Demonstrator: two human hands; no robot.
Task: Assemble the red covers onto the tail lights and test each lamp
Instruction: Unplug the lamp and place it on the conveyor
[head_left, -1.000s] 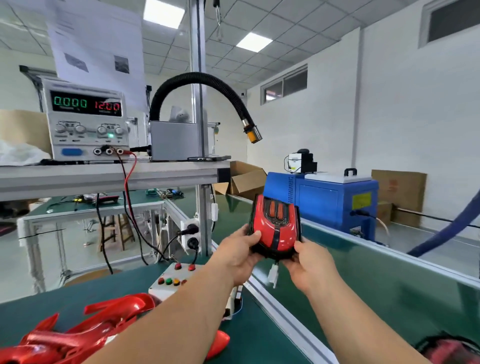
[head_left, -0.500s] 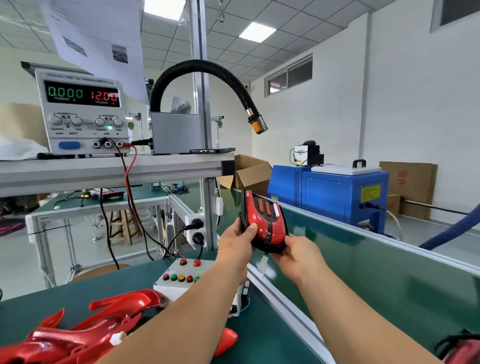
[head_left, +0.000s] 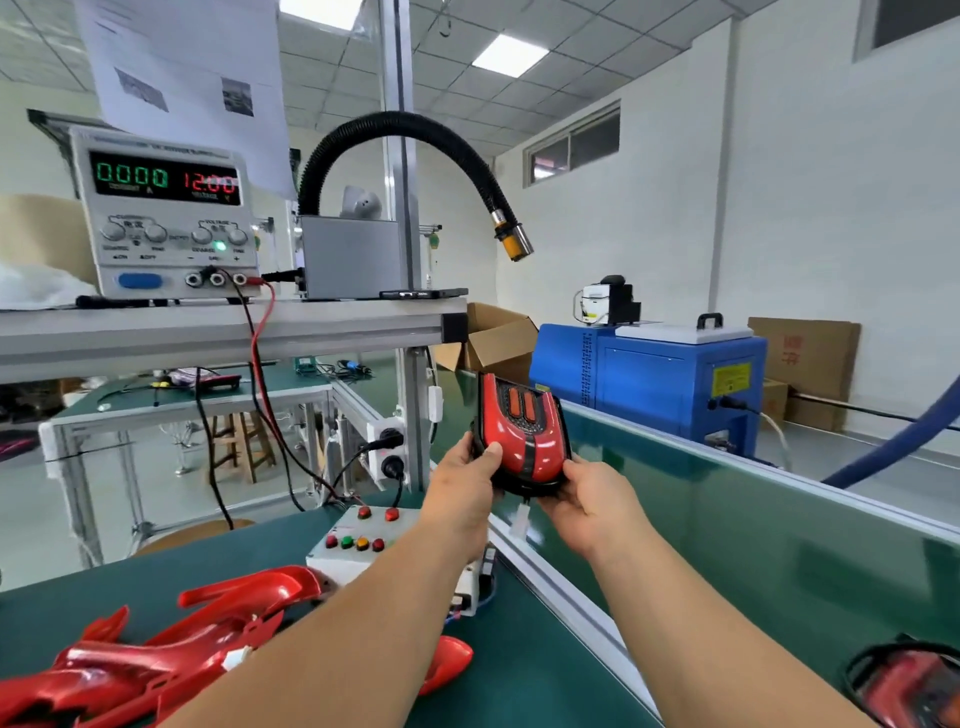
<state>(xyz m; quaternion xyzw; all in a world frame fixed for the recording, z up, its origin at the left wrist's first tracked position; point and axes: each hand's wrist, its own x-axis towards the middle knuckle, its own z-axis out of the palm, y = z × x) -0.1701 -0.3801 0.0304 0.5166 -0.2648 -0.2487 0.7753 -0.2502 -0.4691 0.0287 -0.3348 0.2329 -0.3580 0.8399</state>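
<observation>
Since half a second ago the tail light (head_left: 522, 431) has swung back to face the viewer more squarely, while both hands stay at its lower end. At the far left a heap of loose red covers (head_left: 171, 660) lies on the green bench (head_left: 104, 587), probably kept close as stock for the next lamps. Above it the power supply (head_left: 166, 218) reads zero current and 12.00 volts, so I judge nothing is drawing power yet. Its leads (head_left: 265, 364) drop toward the button box (head_left: 358, 540), likely the test station. Next comes the left hand (head_left: 462, 488), gripping the tail light's lower left edge, with the thumb (head_left: 491, 451) laid on the fitted red cover (head_left: 545, 447) and the other fingers hidden behind. The tail light is held upright in the air, seemingly so the fit can be checked. A white connector (head_left: 519, 522) dangles free beneath it, between the hands. The right hand (head_left: 592, 506) grips the lower right corner, thumb at the rim, fingers curled underneath. Further right runs the conveyor (head_left: 727, 545), where a second tail light (head_left: 909, 686) lies.
</observation>
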